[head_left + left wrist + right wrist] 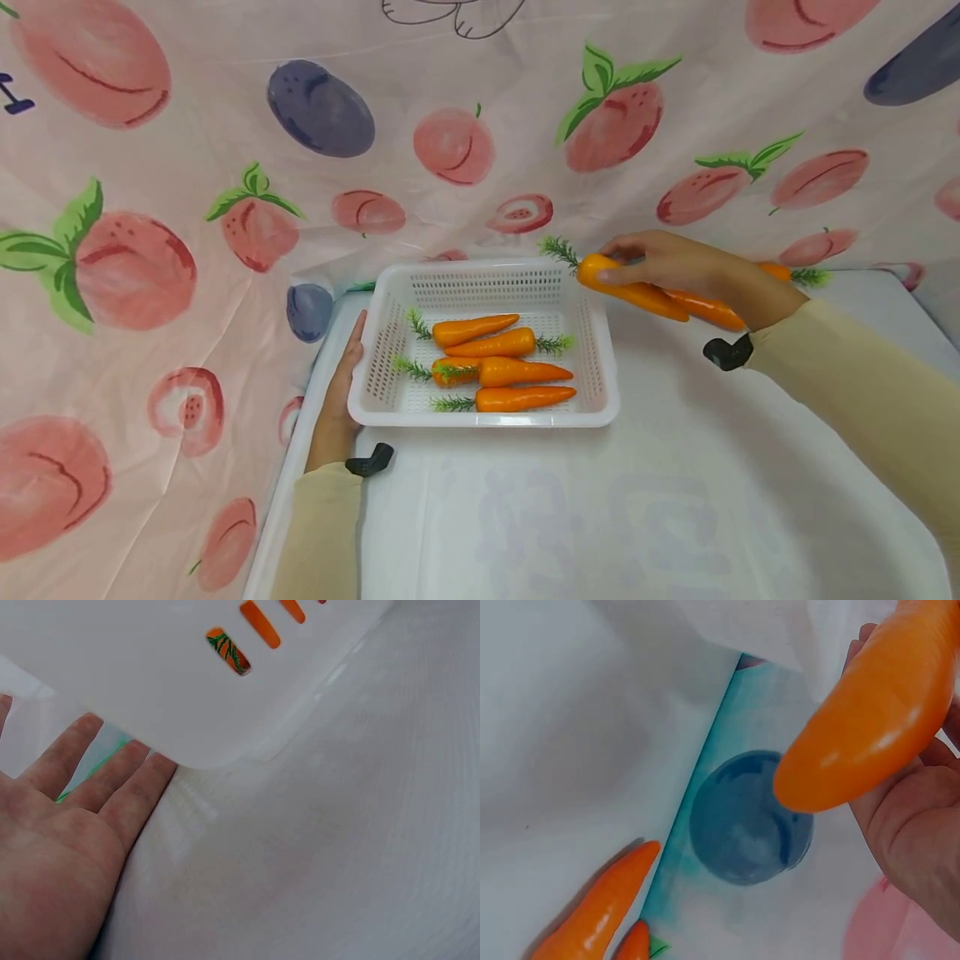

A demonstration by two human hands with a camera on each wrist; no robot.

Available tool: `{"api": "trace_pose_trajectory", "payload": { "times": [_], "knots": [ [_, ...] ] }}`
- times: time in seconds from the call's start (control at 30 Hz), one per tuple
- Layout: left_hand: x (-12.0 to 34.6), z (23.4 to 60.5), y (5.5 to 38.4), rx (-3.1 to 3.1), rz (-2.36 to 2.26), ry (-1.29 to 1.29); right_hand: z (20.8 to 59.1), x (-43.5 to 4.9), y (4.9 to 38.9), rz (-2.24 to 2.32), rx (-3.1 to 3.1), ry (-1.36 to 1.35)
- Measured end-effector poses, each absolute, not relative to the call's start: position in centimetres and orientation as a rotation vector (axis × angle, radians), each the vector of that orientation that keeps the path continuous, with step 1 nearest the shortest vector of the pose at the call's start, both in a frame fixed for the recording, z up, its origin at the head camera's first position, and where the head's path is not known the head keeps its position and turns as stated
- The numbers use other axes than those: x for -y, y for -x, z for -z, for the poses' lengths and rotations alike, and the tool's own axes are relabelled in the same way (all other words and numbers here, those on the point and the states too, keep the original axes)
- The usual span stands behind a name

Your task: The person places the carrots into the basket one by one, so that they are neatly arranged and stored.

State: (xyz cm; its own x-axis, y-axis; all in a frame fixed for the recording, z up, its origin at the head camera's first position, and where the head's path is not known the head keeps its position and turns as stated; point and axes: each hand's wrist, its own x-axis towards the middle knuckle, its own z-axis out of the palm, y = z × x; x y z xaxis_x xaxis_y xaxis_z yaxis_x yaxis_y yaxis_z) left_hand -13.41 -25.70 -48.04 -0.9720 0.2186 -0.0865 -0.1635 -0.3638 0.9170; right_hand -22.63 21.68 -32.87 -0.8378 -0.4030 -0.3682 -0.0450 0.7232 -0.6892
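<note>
My right hand (671, 262) grips an orange carrot (641, 298) with a green sprig, held up just beyond the right rim of a white plastic basket (487, 420). In the right wrist view that carrot (870, 724) points its tapered end toward the camera. Several carrots (525, 398) lie in the basket, roughly crosswise, their sprigs facing either way. Along the basket's left side, my left hand (341, 408) rests with fingers extended; the left wrist view shows the fingertips (139, 754) at the basket's corner.
Behind the right forearm, more carrots (708, 310) lie on the white table (600, 508), partly hidden; the right wrist view shows two, one of them a carrot (592, 915) near the table edge. A fruit-printed cloth (450, 75) hangs behind and on the left.
</note>
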Motion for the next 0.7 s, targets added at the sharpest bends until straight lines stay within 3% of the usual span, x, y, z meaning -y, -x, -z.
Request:
{"api": "trace_pose_trajectory", "payload": {
  "times": [0.7],
  "knots": [
    [25.8,47.6,13.5,-1.679,-2.374,-0.109,32.1,-16.7,24.2,0.964,-2.407,0.485]
  ]
}}
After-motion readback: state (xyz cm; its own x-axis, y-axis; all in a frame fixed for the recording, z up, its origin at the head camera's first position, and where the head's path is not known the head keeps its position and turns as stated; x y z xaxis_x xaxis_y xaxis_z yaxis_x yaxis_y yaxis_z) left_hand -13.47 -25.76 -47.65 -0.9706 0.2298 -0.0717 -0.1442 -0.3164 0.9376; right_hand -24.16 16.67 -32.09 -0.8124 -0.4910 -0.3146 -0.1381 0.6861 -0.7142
